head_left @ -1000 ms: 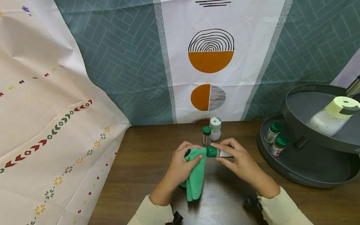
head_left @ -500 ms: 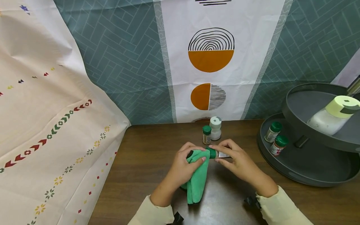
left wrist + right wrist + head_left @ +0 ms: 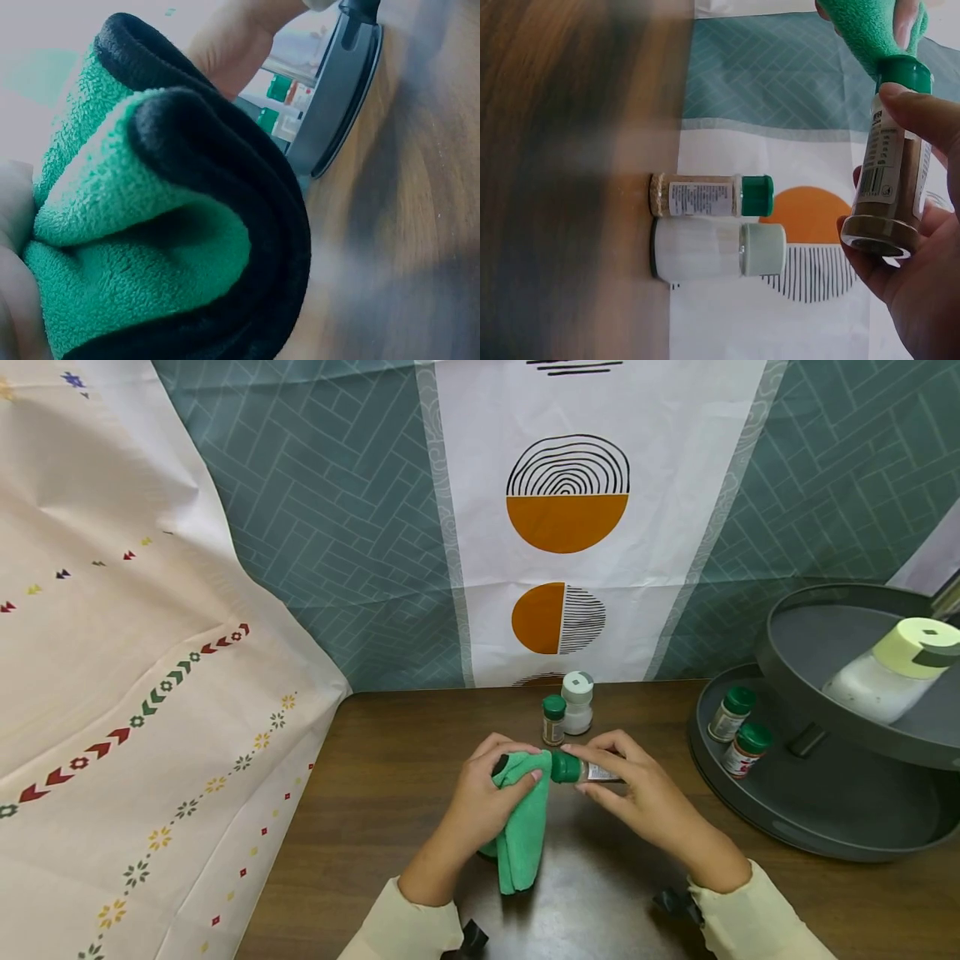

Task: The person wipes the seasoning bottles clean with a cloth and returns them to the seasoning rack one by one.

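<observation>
My left hand (image 3: 483,797) grips a folded green cloth (image 3: 522,839) with black edging, which hangs down over the table. In the left wrist view the cloth (image 3: 135,277) fills much of the picture. With fingers and thumb my right hand (image 3: 637,785) holds a spice jar (image 3: 889,172) on its side, its green cap (image 3: 566,767) pointing left. The cloth touches the cap end of this jar. A brown powder shows through the glass in the right wrist view. Just beyond the hands stand another green-capped spice jar (image 3: 553,720) and a white-capped shaker (image 3: 577,703).
On the right stands a dark two-tier round tray (image 3: 847,827). Its lower tier bears two green-capped jars (image 3: 730,714), and a white bottle with a pale yellow cap (image 3: 892,672) leans on the upper one. Patterned fabric (image 3: 360,527) hangs behind the wooden table (image 3: 360,793).
The cloth shifts right over the jar's cap, then back left, uncovering more of the cap. Both hands keep their hold, and the standing jars stay put.
</observation>
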The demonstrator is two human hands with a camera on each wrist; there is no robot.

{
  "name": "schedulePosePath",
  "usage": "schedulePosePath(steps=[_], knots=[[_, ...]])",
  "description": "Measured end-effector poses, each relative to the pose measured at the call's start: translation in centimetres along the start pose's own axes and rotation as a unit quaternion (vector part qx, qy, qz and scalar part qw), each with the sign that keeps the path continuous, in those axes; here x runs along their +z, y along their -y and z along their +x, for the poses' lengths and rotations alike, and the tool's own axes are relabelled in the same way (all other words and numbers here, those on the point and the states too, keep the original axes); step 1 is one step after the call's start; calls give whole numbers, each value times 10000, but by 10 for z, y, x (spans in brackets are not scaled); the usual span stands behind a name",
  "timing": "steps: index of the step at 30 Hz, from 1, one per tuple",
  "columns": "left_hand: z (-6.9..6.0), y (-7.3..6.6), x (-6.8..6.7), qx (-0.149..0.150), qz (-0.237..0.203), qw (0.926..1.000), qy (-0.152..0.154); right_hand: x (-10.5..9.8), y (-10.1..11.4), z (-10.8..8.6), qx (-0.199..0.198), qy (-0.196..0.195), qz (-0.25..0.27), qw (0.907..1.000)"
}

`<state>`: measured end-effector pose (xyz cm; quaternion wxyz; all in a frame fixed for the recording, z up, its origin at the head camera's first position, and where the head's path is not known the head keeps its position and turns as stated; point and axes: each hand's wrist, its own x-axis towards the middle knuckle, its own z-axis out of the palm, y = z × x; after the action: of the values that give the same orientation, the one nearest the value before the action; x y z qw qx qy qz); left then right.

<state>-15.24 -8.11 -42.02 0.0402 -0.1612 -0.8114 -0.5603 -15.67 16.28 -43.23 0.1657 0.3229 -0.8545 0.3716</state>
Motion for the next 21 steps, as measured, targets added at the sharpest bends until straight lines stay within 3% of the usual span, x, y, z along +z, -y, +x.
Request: schedulePosePath(steps=[11, 21], knots=[[-4, -1, 5, 195, -41, 9991, 369, 4, -7, 0, 96, -112, -233, 9996], [-1, -2, 0, 261, -365, 9989, 157, 4, -1, -1, -160, 4, -293, 9994]])
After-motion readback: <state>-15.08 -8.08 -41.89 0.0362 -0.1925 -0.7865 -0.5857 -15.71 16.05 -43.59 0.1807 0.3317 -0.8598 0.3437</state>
